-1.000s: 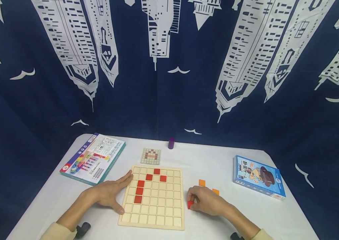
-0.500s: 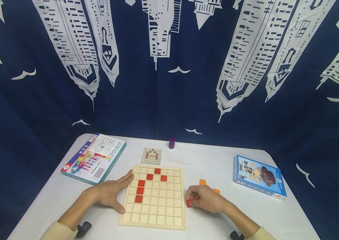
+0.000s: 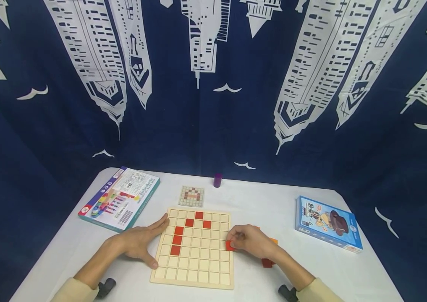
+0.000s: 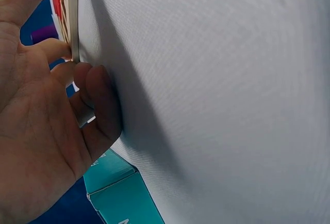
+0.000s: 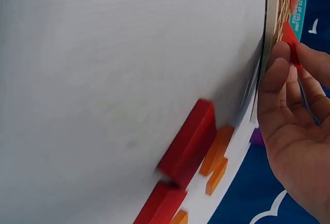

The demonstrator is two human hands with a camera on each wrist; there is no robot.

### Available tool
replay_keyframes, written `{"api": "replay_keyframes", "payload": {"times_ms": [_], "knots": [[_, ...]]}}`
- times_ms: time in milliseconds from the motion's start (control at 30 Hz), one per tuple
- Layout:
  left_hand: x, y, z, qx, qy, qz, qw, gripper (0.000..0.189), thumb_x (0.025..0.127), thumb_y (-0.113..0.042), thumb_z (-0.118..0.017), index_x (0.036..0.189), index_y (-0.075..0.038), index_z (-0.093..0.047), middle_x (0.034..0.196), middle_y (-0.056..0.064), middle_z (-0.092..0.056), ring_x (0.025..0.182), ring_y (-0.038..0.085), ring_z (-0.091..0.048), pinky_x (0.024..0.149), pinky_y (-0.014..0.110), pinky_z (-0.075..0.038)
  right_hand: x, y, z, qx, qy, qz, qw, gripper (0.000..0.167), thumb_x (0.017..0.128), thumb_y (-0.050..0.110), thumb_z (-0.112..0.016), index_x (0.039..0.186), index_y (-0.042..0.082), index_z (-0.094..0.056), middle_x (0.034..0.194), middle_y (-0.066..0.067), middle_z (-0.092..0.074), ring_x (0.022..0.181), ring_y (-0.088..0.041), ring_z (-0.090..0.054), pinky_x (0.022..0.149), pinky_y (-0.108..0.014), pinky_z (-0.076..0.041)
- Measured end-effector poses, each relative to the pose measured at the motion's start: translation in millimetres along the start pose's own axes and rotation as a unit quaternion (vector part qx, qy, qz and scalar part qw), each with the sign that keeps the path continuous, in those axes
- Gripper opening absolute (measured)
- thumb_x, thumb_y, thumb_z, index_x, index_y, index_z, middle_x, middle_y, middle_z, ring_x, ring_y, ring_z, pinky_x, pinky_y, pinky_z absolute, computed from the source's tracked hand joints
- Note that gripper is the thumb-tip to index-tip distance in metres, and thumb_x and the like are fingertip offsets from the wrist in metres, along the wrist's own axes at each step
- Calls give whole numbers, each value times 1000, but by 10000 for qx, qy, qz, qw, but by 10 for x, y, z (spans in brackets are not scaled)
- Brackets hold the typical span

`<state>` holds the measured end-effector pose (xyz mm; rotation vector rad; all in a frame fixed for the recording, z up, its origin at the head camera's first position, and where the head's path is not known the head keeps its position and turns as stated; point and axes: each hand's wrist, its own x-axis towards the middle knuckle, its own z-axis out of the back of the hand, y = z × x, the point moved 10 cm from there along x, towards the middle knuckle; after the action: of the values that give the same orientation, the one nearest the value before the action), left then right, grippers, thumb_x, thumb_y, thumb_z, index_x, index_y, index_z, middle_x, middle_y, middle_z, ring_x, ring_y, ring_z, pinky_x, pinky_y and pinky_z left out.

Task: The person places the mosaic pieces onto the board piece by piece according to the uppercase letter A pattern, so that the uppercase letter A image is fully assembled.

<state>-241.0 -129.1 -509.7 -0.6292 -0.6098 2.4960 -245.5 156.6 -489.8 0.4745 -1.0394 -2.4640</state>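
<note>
A wooden grid board [image 3: 194, 274] lies on the table, with several red square tiles [image 3: 175, 250] in its cells, at the top and left of centre. My left hand [image 3: 137, 244] rests spread at the board's left edge, thumb and fingertips touching the frame. Between thumb and fingertips, my right hand [image 3: 251, 241] pinches another red tile [image 3: 230, 245] over the board's right edge; in the right wrist view that red tile [image 5: 292, 41] stands tilted. Behind the board lies a small pattern card [image 3: 192, 196] printed with a grid.
Loose red tiles [image 5: 188, 144] and orange tiles [image 5: 216, 149] lie on the table by my right forearm. A teal-edged box [image 3: 120, 199] lies at the left, a blue game box [image 3: 328, 222] at the right. A small purple cylinder [image 3: 218, 180] stands at the back.
My right hand has moved left and slightly away from me, carrying the red tile from the table to the board's right edge. Red tiles it covered now show. The left hand stays put.
</note>
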Motion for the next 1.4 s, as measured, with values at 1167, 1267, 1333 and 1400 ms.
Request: {"api": "replay_keyframes", "payload": {"times_ms": [1167,1267,1333,1400], "knots": [[18,14,14,9,12,29,10000,135,56,-59,-90,162,-16,-19,170,0,-1,149,37,-31,114,59,-34,468,249,-48,-522,-568,287,9966,13,87,3,-75,92,15,-75,87,5,-67,78,-9,-59,72,-23,-50],[14,8,15,-37,3,22,10000,135,56,-57,-91,162,-16,-20,170,0,-1,149,37,-30,114,59,-34,475,258,-50,-614,-587,295,9959,11,87,5,-76,92,14,-75,87,6,-64,78,-9,-57,71,-23,-50],[9,3,16,-27,2,6,10000,134,56,-57,-91,162,-16,-20,171,1,-1,149,38,-30,114,59,-34,481,255,-54,-687,-600,292,9954,10,87,6,-76,92,14,-75,85,7,-63,77,-9,-56,70,-24,-49],[4,-3,17,-37,-2,-6,10000,134,56,-56,-91,162,-15,-20,171,1,-2,149,37,-30,114,59,-34,482,262,-59,-775,-615,324,9946,10,87,6,-76,93,14,-76,85,8,-63,77,-8,-57,70,-23,-49]]}}
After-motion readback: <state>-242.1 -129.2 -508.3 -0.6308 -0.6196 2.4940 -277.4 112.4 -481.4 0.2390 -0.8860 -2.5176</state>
